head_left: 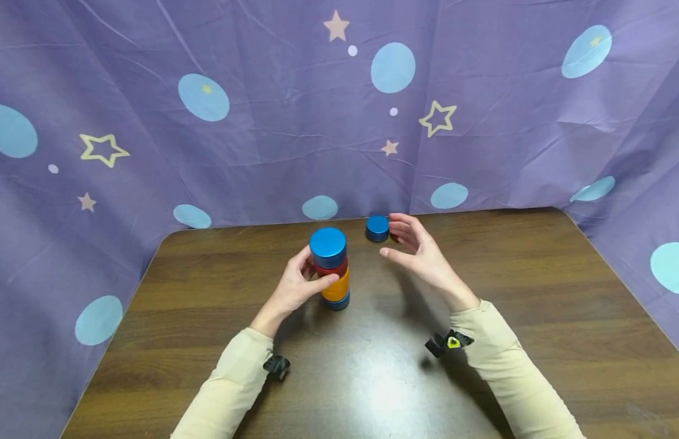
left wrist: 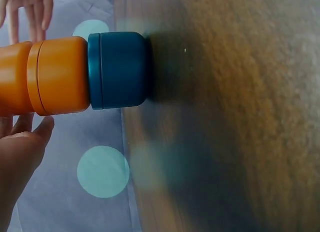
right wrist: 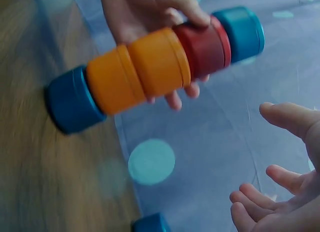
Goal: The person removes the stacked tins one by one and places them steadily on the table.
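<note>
A column of small round canisters stands upright at the table's middle. Its bottom canister is blue, two orange canisters come above it, then a red canister and a blue canister on top. My left hand grips the column from the left, thumb in front and fingers behind, around the red and upper orange canisters. To the right, my right hand hovers with fingers spread and holds nothing. Beyond its fingertips are a separate blue canister and a red piece, mostly hidden by the fingers.
The brown wooden table runs back to a purple curtain with stars and dots. Both loose pieces sit near the table's back edge. Each wrist carries a black strapped camera.
</note>
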Action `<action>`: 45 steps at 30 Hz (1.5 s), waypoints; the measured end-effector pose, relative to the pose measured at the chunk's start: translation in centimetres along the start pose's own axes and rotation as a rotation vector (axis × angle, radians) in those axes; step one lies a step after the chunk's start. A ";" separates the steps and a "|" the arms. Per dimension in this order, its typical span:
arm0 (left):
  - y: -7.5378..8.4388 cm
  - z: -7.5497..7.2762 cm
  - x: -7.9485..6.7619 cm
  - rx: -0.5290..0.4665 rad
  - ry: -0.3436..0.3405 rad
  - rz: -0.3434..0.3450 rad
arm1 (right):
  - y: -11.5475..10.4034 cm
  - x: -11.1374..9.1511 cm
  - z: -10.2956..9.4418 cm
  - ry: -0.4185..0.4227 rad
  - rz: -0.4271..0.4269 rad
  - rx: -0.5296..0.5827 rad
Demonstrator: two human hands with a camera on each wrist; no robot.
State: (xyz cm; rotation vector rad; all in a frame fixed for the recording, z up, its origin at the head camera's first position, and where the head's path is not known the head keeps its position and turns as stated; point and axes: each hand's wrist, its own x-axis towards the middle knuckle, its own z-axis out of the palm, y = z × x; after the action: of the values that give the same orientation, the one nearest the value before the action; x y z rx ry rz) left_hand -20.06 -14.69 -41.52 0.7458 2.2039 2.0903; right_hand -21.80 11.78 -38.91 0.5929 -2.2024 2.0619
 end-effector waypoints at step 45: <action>-0.6 -0.5 0.2 -0.067 -0.050 0.003 | -4.8 0.0 7.7 -0.092 -0.200 -0.116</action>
State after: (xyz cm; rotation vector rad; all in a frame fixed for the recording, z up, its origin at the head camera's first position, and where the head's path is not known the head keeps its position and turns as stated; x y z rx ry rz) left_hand -20.55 -15.05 -41.98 0.7877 2.0972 2.1108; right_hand -18.63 4.18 -35.15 0.8730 -2.1899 1.8302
